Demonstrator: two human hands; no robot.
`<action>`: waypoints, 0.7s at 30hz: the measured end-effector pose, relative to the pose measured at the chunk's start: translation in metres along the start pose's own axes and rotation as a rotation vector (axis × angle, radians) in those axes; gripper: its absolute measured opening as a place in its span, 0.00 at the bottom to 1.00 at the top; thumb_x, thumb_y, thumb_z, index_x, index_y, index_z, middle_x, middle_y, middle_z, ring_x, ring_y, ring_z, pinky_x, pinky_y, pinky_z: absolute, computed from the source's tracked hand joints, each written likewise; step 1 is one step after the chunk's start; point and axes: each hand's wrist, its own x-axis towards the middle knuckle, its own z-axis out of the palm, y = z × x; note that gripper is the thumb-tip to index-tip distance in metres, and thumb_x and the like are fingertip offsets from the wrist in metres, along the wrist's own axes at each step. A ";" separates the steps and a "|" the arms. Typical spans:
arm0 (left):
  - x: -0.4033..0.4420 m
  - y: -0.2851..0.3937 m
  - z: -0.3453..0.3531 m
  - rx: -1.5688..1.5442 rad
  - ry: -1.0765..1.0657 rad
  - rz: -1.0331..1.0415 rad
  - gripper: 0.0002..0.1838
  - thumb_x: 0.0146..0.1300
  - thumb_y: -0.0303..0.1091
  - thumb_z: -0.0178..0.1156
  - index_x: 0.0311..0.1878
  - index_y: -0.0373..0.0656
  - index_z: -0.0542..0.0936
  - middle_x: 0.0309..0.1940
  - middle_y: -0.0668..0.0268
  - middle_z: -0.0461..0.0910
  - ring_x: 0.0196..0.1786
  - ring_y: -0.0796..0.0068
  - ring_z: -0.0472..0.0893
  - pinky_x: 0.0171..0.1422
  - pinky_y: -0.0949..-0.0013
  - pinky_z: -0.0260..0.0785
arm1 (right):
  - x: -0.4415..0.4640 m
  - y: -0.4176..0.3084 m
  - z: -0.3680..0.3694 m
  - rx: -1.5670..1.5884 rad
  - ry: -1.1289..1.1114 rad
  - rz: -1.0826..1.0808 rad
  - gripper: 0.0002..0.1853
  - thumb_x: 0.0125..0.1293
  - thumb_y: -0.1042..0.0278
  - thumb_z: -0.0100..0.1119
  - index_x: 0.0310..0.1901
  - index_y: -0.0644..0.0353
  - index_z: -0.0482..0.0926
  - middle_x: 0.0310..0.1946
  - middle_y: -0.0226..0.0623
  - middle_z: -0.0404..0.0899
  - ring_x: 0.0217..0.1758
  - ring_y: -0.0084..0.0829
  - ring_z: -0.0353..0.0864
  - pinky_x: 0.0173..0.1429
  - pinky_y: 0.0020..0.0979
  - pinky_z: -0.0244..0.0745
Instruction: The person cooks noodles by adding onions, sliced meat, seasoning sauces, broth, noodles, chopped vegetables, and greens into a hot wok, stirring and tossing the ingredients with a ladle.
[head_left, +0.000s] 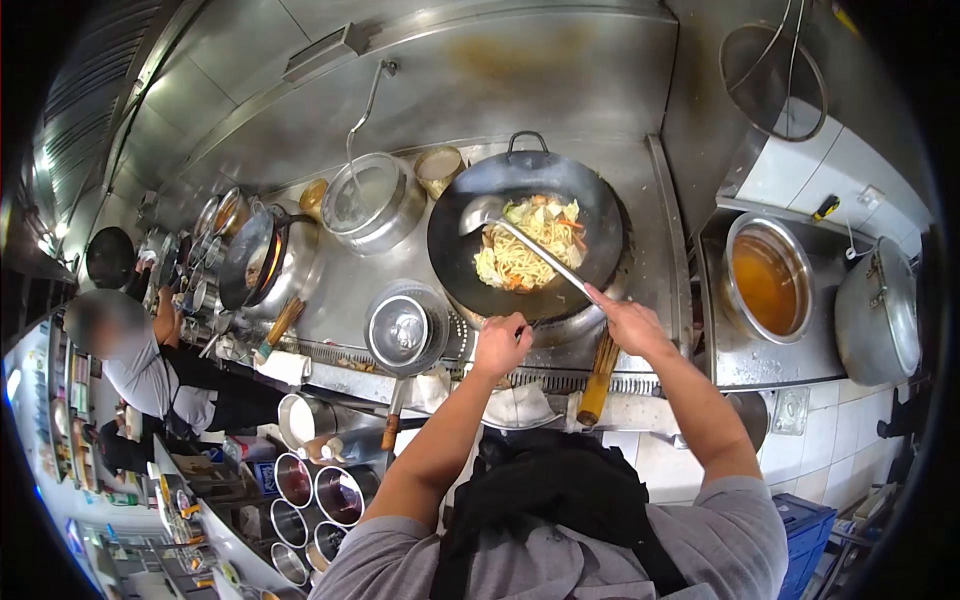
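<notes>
A large black wok (590, 180) sits on the range with noodles (520, 262), cabbage and carrot strips in it. My left hand (503, 346) is closed at the wok's near rim, apparently gripping a handle that the fingers mostly hide. In my right hand (630, 322) is the long handle of a steel ladle (484, 213). Its bowl rests inside the wok at the left of the noodles, and the handle slants across them. Just below the right hand lies a bamboo wok brush (598, 385).
A steel bowl with a strainer (400, 332) stands left of the wok, near a lidded pot (368, 205) under the tap. At right are a pot of orange-brown liquid (768, 280) and a large lidded pot (880, 310). Another person (160, 370) works at far left beside a second wok (250, 262).
</notes>
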 end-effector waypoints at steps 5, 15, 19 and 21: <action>-0.001 0.003 0.001 -0.030 0.010 0.017 0.05 0.60 0.32 0.62 0.32 0.43 0.78 0.23 0.58 0.78 0.33 0.52 0.79 0.45 0.52 0.70 | -0.032 0.067 -0.029 -0.115 -0.080 -0.008 0.42 0.64 0.75 0.48 0.74 0.16 0.55 0.55 0.43 0.81 0.53 0.45 0.83 0.55 0.44 0.79; -0.010 -0.003 -0.008 -0.050 -0.034 0.054 0.06 0.64 0.34 0.60 0.36 0.43 0.79 0.31 0.53 0.82 0.40 0.47 0.80 0.50 0.49 0.70 | -0.018 -0.023 0.114 0.668 0.279 0.211 0.46 0.64 0.72 0.53 0.79 0.32 0.41 0.43 0.58 0.81 0.44 0.55 0.82 0.52 0.47 0.76; -0.012 -0.011 -0.009 -0.024 -0.046 0.071 0.07 0.65 0.37 0.60 0.36 0.44 0.76 0.31 0.56 0.82 0.41 0.49 0.80 0.52 0.50 0.69 | -0.061 -0.056 0.102 0.435 0.279 0.209 0.45 0.65 0.69 0.53 0.79 0.29 0.41 0.43 0.61 0.81 0.46 0.56 0.82 0.51 0.49 0.75; -0.014 -0.018 -0.006 -0.051 -0.028 0.101 0.07 0.65 0.37 0.60 0.36 0.44 0.76 0.32 0.56 0.82 0.41 0.50 0.80 0.52 0.50 0.69 | -0.078 -0.069 0.093 0.314 0.258 0.334 0.45 0.65 0.68 0.53 0.78 0.28 0.41 0.43 0.60 0.81 0.47 0.56 0.82 0.52 0.50 0.75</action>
